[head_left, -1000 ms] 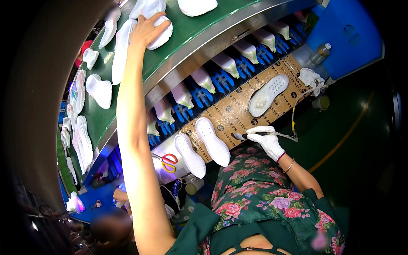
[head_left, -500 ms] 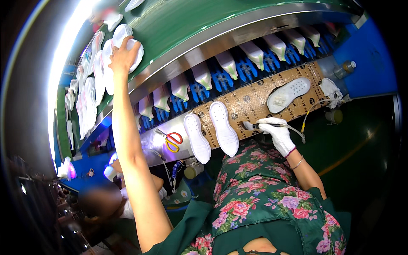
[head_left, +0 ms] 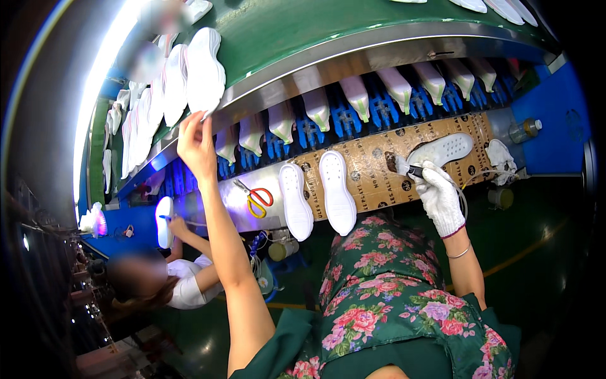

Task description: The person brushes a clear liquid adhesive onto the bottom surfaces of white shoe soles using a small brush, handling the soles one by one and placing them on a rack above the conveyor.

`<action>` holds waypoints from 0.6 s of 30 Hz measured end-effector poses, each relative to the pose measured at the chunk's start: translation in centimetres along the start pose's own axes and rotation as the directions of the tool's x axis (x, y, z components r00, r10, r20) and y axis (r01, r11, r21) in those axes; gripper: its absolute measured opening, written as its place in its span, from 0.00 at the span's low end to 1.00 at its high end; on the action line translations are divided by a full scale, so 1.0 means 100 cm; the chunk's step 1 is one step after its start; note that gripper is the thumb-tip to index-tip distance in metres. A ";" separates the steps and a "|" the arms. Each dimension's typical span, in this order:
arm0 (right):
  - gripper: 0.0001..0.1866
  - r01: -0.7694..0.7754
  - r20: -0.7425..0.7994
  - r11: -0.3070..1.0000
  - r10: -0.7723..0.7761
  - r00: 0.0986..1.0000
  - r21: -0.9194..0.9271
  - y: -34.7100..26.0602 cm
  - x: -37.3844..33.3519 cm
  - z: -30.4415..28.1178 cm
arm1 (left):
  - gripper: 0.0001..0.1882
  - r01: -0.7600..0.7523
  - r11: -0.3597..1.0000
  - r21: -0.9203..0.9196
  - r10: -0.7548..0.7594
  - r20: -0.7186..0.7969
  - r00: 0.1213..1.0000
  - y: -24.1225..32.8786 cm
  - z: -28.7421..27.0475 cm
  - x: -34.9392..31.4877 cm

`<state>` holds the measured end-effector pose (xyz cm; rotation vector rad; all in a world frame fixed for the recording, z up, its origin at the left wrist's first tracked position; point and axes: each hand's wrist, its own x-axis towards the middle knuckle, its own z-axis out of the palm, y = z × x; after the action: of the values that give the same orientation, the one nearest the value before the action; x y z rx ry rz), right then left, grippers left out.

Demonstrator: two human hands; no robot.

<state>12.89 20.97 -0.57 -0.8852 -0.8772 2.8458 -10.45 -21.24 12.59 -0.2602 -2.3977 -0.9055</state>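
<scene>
My bare left hand (head_left: 197, 148) reaches to the metal edge of the green belt. Its thumb and fingers pinch the near end of a white shoe sole (head_left: 206, 72) lying there. In a white knit glove, my right hand (head_left: 440, 197) grips a dark-handled brush (head_left: 404, 166) with a pale tube trailing from it. The bristles are just left of the heel of a grey-white sole (head_left: 451, 148) with small holes, on the cardboard; whether they touch it I cannot tell. Two more white soles, one (head_left: 297, 202) left of the other (head_left: 338, 192), lie at the bench's near edge.
Red-and-yellow scissors (head_left: 255, 199) lie on the metal bench left of the cardboard (head_left: 372, 183). Wrapped shoe uppers (head_left: 315, 107) on blue holders line the rack under the green belt (head_left: 303, 35). A bottle (head_left: 525, 129) and white cloth (head_left: 500, 155) are at right. A co-worker handles a sole at left.
My left hand has drawn back from over the soles to the near end of one. My right hand has carried the brush up and right toward the sole on the cardboard. The view has shifted slightly.
</scene>
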 end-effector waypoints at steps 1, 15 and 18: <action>0.13 -0.002 0.019 1.000 0.002 1.000 -0.004 -0.001 0.001 0.004 | 0.10 0.004 0.983 -0.184 -0.007 -0.015 1.000 0.001 -0.004 -0.012; 0.08 -0.153 0.322 0.969 0.085 0.943 0.194 -0.033 -0.038 0.062 | 0.31 0.330 0.291 -0.898 -0.677 0.051 0.735 0.049 -0.034 -0.130; 0.09 -0.205 0.403 0.962 0.119 0.908 0.178 -0.036 -0.054 0.077 | 0.25 0.634 0.101 -0.767 -0.684 0.409 0.604 0.069 0.029 -0.146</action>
<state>12.83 19.02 9.35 -0.3879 -0.5113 3.2478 2.88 -13.89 6.38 0.5963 -1.6317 -2.5433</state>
